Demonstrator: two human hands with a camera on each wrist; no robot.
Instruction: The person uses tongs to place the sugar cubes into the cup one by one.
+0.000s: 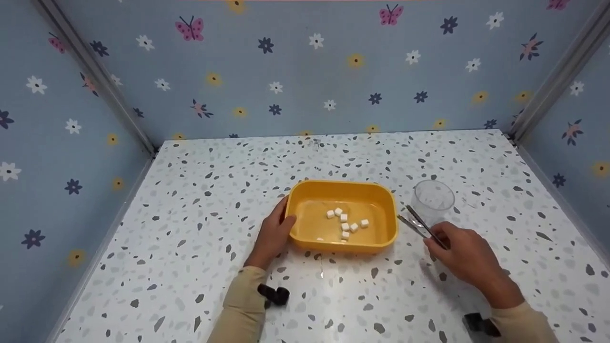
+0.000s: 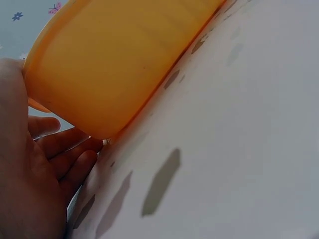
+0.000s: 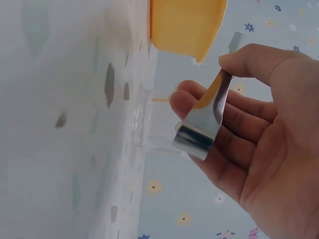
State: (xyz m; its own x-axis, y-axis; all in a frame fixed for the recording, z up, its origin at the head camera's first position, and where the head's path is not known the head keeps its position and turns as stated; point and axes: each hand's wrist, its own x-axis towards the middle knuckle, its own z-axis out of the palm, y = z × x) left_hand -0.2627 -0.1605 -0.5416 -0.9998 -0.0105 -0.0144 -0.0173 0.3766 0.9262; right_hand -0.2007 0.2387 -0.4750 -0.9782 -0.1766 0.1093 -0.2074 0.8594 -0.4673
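Observation:
A yellow tray [image 1: 343,246] stands on the speckled table with several small white cubes [image 1: 345,226] lying in it. The left hand [image 1: 274,236] grips the tray's left end, its thumb at the rim; in the left wrist view the fingers of the left hand [image 2: 55,159] reach under the corner of the tray [image 2: 109,69]. Metal tongs [image 1: 426,227] are pinched between thumb and fingers of the right hand [image 1: 469,257], their tips apart, just right of the tray. The right wrist view shows the tongs [image 3: 204,117] across the right hand [image 3: 269,124], with nothing between the tips.
A clear glass [image 1: 433,197] stands right of the tray, behind the tongs. Flower-patterned panels [image 1: 314,71] enclose the table [image 1: 190,190] at the back and both sides. Black straps with small devices [image 1: 274,294] sit on both wrists.

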